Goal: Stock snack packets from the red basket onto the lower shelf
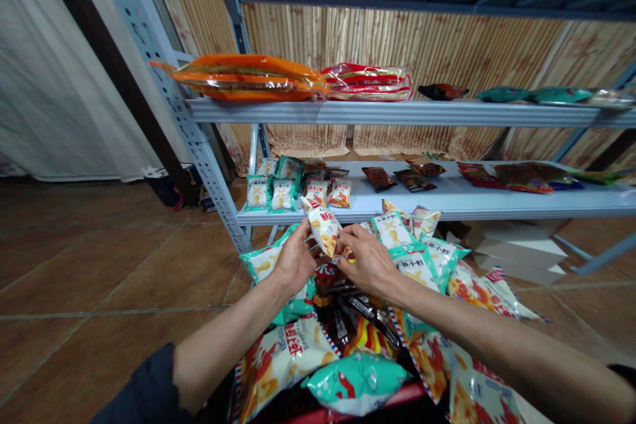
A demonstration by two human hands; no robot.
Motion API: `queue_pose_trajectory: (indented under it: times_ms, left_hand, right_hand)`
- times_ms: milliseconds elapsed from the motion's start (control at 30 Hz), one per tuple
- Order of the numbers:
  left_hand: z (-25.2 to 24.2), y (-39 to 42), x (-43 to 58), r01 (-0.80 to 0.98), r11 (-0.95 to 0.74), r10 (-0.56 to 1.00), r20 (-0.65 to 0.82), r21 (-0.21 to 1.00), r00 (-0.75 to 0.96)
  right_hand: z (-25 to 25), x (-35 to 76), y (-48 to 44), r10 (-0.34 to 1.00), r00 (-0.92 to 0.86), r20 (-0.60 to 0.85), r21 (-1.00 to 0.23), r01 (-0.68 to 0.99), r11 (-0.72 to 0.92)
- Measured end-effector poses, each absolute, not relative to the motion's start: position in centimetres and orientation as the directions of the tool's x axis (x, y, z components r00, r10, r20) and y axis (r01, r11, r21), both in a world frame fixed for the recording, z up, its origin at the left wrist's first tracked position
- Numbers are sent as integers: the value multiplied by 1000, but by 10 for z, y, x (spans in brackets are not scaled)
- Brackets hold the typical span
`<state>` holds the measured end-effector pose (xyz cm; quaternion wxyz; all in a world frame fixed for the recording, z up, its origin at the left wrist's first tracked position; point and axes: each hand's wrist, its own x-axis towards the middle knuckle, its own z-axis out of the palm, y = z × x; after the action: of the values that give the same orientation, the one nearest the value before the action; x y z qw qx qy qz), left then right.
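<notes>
Packet [324,230], white with red print, is held up between two bare hands, above a heap of bags and in front of the lower shelf's [427,202] edge. It is tilted, its top leaning toward the left. By its puffed look it should be light and soft, cushioned with air, with a slick film that may slide under dry fingertips; the contents are probably brittle, so hard squeezing of the middle is best avoided. Hold is best taken at the flat sealed ends, or lightly along the sides.

By the right hand [370,262] the lower end is pinched, thumb and fingers brought together on its right corner. The left hand [293,255] is half curled, its thumb laid along the left side and its fingers spread loosely beneath; whether the packet is gripped there or merely steadied cannot be told.

Below the hands, dark bags [342,328] are ringed by teal bags [358,384] and white bags [293,351]. On the lower shelf, teal packets [258,193] are set upright at the left end, beside small white packets [339,193]. Above, an orange bag [253,76] and a red bag [368,83] are laid flat on the upper shelf [308,112]
</notes>
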<state>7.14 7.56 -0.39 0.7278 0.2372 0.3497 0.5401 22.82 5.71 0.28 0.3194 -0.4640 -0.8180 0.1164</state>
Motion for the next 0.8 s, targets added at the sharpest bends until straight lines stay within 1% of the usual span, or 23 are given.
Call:
queue_pose_trajectory:
  times_ms: [67,133,200,233,267,333,400,500,633,800]
  left_hand:
    - [-4,76,70,-633,300,953,-248,714,172]
    - [-5,77,69,-654,286,957,-246,700,155]
    - [-7,80,68,-675,253,963,-245,693,111]
    - [-7,82,68,-684,223,969,-234,695,78]
    - [-8,83,68,-692,184,976,-215,698,43]
    - [-10,86,69,-706,97,987,-160,702,-23]
    - [-13,89,69,-708,32,991,-116,706,-70]
    - [-15,90,68,-691,8,991,-98,723,-91]
    - [-15,90,66,-659,30,998,-63,752,-26]
    - [-11,90,64,-640,51,997,-76,767,-12]
  right_hand:
    - [3,228,60,840,-336,426,-581,610,538]
    - [3,226,63,872,-281,402,-724,486,490]
    - [4,224,67,931,-199,307,-888,291,356]
    - [5,223,69,960,-155,232,-952,164,257]
    - [6,221,70,982,-113,149,-988,32,154]
    - [8,219,72,999,-46,-5,-982,-191,-14]
    - [10,219,72,993,3,-120,-946,-303,-114]
    - [11,221,73,975,33,-219,-915,-354,-194]
    - [9,223,75,955,24,-296,-881,-393,-264]
    - [7,224,79,944,28,-329,-877,-379,-295]
